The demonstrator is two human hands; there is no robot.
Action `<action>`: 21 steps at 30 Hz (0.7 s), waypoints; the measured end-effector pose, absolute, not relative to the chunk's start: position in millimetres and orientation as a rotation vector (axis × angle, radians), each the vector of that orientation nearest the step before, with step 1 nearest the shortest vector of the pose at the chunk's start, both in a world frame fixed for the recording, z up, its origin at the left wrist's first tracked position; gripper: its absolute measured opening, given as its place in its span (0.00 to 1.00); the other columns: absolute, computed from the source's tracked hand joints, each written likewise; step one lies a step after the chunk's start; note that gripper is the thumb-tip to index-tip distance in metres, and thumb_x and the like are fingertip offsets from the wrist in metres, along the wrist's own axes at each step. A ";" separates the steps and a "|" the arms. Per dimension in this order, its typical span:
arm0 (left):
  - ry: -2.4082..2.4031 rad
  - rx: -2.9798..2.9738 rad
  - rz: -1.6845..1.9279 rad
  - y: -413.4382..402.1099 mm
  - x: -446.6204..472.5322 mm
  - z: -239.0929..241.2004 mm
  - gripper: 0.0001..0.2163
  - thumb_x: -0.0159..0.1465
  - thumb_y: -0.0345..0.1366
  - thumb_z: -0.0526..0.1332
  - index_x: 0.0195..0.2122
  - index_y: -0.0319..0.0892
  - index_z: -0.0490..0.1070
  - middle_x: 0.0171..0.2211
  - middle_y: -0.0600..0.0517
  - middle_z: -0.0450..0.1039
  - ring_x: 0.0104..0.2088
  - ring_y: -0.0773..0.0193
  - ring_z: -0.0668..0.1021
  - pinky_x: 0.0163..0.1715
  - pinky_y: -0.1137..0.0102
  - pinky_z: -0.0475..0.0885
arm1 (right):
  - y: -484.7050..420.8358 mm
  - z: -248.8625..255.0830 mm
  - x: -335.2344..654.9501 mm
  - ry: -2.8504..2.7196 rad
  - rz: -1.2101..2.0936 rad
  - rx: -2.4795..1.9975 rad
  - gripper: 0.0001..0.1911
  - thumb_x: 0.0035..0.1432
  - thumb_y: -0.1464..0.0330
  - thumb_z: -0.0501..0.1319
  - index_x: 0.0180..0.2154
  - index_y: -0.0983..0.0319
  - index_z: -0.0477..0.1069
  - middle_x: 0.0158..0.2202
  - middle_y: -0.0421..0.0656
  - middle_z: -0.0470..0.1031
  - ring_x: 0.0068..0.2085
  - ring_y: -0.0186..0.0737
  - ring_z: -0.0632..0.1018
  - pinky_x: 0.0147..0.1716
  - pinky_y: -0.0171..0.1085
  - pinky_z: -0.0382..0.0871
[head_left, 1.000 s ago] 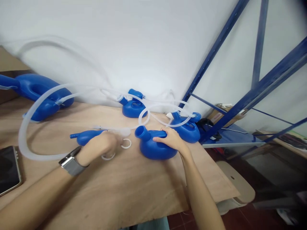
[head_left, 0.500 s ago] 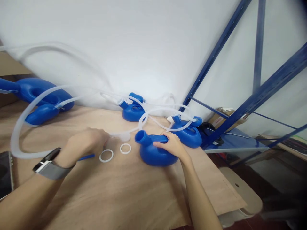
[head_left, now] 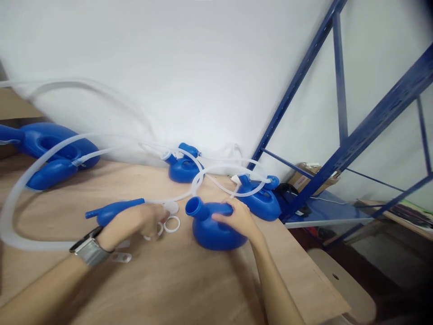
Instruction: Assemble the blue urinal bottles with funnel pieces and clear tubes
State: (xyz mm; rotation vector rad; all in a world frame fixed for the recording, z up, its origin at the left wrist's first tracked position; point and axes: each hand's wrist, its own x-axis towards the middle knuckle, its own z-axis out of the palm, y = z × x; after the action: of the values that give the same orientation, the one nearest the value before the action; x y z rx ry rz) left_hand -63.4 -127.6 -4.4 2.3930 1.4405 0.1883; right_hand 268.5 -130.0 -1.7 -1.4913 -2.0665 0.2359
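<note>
My right hand [head_left: 237, 219] is wrapped over the handle of a blue plastic urinal bottle [head_left: 218, 237], which stands upright with its round open neck tilted to the left. My left hand [head_left: 145, 221], wearing a grey-banded watch [head_left: 89, 248], curls its fingers down on a white ring [head_left: 160, 230]; fingers partly hide the ring. Just right of it a second white ring [head_left: 172, 224] lies flat, with a translucent disc [head_left: 172, 207] behind. Beyond my left wrist lies a blue tapered tube piece [head_left: 117, 211], and a clear tab with holes [head_left: 122, 257] is below the wrist.
Two blue bottles [head_left: 185, 170] [head_left: 262, 203] with clear hoses stand near the wall. Another blue bottle [head_left: 57, 140] with a hose [head_left: 13, 198] lies at the left. A blue metal rack [head_left: 324, 171] and a stool [head_left: 341, 280] flank the table's right edge.
My left hand has moved right and down, over the left ring, which has shifted slightly right. The blue tapered piece and clear tab are now uncovered. My right hand stays on the bottle; the view shifted.
</note>
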 end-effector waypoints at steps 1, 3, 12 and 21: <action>1.363 2.406 0.136 -127.2 -64.4 7.0 0.12 0.46 0.35 0.68 0.34 0.45 0.79 0.31 0.51 0.80 0.29 0.56 0.78 0.29 0.67 0.70 | -130.8 -2.1 268.2 -2.058 0.226 -1.493 0.22 0.50 0.47 0.75 0.36 0.57 0.79 0.40 0.44 0.84 0.43 0.52 0.83 0.45 0.43 0.73; 1.242 2.384 0.235 -125.7 -64.6 26.3 0.17 0.53 0.40 0.67 0.44 0.46 0.79 0.39 0.50 0.81 0.37 0.55 0.80 0.37 0.66 0.74 | -132.1 -3.5 267.6 -2.044 0.196 -1.509 0.23 0.49 0.47 0.75 0.37 0.57 0.79 0.41 0.45 0.84 0.43 0.52 0.83 0.46 0.44 0.73; 1.007 2.321 0.837 -128.7 -25.5 13.5 0.25 0.66 0.54 0.64 0.59 0.45 0.77 0.54 0.45 0.75 0.46 0.56 0.80 0.49 0.61 0.77 | -136.6 -7.7 263.6 -2.080 0.159 -1.519 0.25 0.48 0.43 0.74 0.33 0.57 0.78 0.38 0.45 0.84 0.41 0.53 0.83 0.40 0.43 0.71; 1.163 2.334 0.888 -139.2 3.9 -4.3 0.18 0.65 0.44 0.64 0.53 0.41 0.74 0.51 0.42 0.78 0.51 0.48 0.80 0.56 0.52 0.74 | -135.1 -4.2 258.1 -2.117 0.211 -1.560 0.27 0.43 0.45 0.78 0.35 0.57 0.78 0.38 0.46 0.85 0.42 0.55 0.83 0.41 0.43 0.72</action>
State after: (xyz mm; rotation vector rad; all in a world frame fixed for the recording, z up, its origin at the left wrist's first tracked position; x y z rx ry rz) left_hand 3.9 -139.2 -4.3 2.3339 1.1627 0.8882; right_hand 258.1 -135.1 -4.2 -1.5600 -2.1169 0.2114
